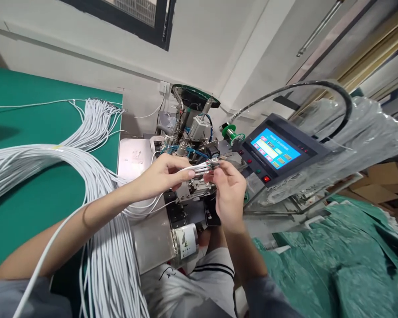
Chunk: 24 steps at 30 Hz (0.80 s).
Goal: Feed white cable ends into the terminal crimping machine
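Note:
Several white cables point(199, 167) are bunched between my two hands, in front of the machine. My left hand point(167, 173) is closed round the cables a little behind their ends, thumb on top. At the tips, metal connectors point(214, 163) with small coloured wires show. My right hand point(230, 185) pinches these connector ends from the right side. Just behind my hands stands a bench machine point(192, 132) with metal cylinders and blue air tubes. My fingers partly cover its lower front.
A thick bundle of white cables point(109, 247) hangs over the edge of the green table point(26, 234). To the right is a control box with a lit blue screen point(275, 148). A green spool point(231, 133) stands beside it. Green plastic sheets point(318, 251) lie lower right, near cardboard boxes point(381, 181).

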Motion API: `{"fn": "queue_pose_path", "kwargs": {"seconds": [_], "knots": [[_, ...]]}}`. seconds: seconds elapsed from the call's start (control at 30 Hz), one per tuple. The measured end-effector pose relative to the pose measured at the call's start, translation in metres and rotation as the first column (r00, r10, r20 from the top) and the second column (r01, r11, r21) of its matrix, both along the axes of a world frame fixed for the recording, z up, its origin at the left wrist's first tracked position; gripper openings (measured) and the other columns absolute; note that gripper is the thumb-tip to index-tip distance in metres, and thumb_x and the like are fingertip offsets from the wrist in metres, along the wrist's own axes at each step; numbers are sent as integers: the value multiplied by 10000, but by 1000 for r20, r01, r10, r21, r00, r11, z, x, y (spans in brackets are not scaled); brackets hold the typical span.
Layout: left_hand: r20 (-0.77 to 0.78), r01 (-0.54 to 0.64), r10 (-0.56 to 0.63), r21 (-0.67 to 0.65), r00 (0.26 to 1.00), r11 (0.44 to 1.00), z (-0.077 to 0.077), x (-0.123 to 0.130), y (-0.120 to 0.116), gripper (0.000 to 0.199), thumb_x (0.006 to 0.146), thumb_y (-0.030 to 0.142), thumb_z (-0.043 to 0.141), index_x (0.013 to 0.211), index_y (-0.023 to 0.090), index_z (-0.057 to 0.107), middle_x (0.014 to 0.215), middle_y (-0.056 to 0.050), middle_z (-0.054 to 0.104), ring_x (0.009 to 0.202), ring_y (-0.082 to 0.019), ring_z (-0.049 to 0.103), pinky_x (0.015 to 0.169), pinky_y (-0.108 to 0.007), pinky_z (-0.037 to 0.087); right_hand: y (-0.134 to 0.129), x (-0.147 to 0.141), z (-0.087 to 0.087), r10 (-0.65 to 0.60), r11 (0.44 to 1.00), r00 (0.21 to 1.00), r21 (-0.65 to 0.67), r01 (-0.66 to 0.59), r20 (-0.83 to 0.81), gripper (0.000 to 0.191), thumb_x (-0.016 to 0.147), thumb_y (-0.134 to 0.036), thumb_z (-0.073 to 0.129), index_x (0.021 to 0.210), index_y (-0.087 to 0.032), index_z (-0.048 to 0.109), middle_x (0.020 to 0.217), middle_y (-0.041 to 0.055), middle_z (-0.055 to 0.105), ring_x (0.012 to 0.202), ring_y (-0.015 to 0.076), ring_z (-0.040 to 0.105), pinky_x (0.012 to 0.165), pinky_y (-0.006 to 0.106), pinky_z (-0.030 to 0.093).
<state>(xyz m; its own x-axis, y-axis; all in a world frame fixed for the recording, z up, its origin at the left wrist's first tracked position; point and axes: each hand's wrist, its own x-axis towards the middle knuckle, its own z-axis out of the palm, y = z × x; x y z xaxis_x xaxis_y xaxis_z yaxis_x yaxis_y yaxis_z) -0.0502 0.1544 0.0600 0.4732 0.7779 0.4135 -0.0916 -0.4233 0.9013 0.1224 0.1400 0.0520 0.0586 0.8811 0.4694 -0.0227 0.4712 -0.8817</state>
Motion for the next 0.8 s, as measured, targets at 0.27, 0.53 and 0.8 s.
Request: {"fn": "queue_pose_path", "kwargs": {"seconds": [0.27, 0.53, 0.8], "knots": [[5, -97, 97, -21, 995, 995, 0, -1, -1, 322, 846, 415, 551, 678, 142, 570, 557, 39, 365, 490, -68, 314, 427, -203, 231, -5, 4, 5, 113, 993, 994, -45, -112, 11, 142, 786, -305, 638, 713, -183, 638, 652, -13, 584, 556, 94, 522, 523, 226, 431], [-63, -71, 71, 15, 995, 997, 2, -2, -1, 317, 803, 361, 618, 624, 115, 533, 609, 31, 398, 587, -75, 340, 531, -214, 261, -10, 7, 9, 181, 970, 981, -152, -190, -75, 100, 760, -253, 659, 697, -178, 675, 607, -17, 600, 490, 64, 445, 461, 208, 315], [-115, -84, 93, 78, 989, 993, 4, -2, -5, 308, 857, 315, 545, 615, 129, 503, 628, 39, 394, 599, -74, 347, 552, -215, 268, -12, 8, 7, 209, 943, 968, -233, -236, -136, 136, 735, -241, 646, 640, -152, 685, 575, 2, 613, 453, 56, 419, 459, 220, 278]]}}
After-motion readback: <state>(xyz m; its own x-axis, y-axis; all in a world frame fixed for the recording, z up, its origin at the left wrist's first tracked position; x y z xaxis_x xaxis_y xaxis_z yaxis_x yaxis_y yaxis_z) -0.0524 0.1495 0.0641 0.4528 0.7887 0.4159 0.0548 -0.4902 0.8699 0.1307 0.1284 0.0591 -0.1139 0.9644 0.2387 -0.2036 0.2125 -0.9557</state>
